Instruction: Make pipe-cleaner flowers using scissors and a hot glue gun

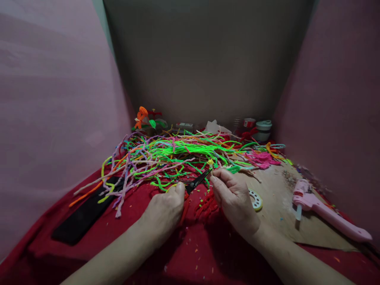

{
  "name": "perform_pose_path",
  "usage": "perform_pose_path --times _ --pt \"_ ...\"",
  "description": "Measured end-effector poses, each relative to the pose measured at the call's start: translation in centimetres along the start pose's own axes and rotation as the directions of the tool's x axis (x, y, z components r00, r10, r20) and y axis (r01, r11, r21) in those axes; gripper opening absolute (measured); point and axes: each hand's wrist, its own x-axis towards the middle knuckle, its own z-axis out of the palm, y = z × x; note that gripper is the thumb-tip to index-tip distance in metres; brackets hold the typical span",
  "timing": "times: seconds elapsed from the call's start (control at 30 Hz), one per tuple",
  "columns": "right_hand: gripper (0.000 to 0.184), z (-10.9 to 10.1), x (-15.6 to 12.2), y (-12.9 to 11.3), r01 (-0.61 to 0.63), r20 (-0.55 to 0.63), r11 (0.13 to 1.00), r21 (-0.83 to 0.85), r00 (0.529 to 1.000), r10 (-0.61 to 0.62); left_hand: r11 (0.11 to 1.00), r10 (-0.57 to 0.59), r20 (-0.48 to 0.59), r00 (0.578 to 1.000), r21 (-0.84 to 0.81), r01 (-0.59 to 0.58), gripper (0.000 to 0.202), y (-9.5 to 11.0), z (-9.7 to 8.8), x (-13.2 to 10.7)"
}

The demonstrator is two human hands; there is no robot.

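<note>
1. Progress: looks mid-trim, my read. The scissors (196, 183) point at the yellow-tipped piece (210, 162), mid-scene; can't tell whether the blades touch it.
2. Done: orange flower shape (141, 114) stands formed at far left. Clippings (196, 250) on the near red cloth (175, 263) suggest cutting already done.
3. Left: loose pile of fuzzy stems (184, 148) across the far middle, mostly unshaped. Red fuzzy bundle (204, 208) lies just beside the right hand, purpose unclear. Pink glue gun (326, 213) on the board (267, 225) at right, not in hand.
4. Left hand (166, 208): closed round the scissors' handles, blades slanting far and right. Forearm in from near left.
5. Right hand (233, 194): thumb and index pinched on the yellow-tipped piece, other fingers curled. Forearm in from near right; hands near each other, apart.
</note>
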Motion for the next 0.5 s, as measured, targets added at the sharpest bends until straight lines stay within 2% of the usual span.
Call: perform_pose_path --times 0.13,0.27,0.37,0.5 --pt "0.015 -0.08 0.11 0.12 -0.03 -0.019 0.996 0.081 0.999 0.031 0.997 0.043 0.013 0.999 -0.058 -0.042 0.02 -0.41 -0.05 0.0" --pt "0.015 -0.04 0.13 -0.08 -0.046 -0.008 0.994 0.096 0.999 0.047 0.998 0.008 0.025 1.0 0.055 -0.009 0.027 -0.47 -0.44 0.08" --pt "0.015 0.09 0.04 -0.07 -0.043 0.005 0.996 0.074 0.999 0.043 0.989 -0.025 -0.008 1.0 0.144 0.026 0.033 -0.34 -0.56 0.05" --pt "0.016 0.12 -0.01 -0.14 -0.018 0.017 1.0 -0.019 1.0 0.018 0.986 -0.036 -0.015 0.999 0.161 0.038 0.035 -0.13 -0.61 -0.07"
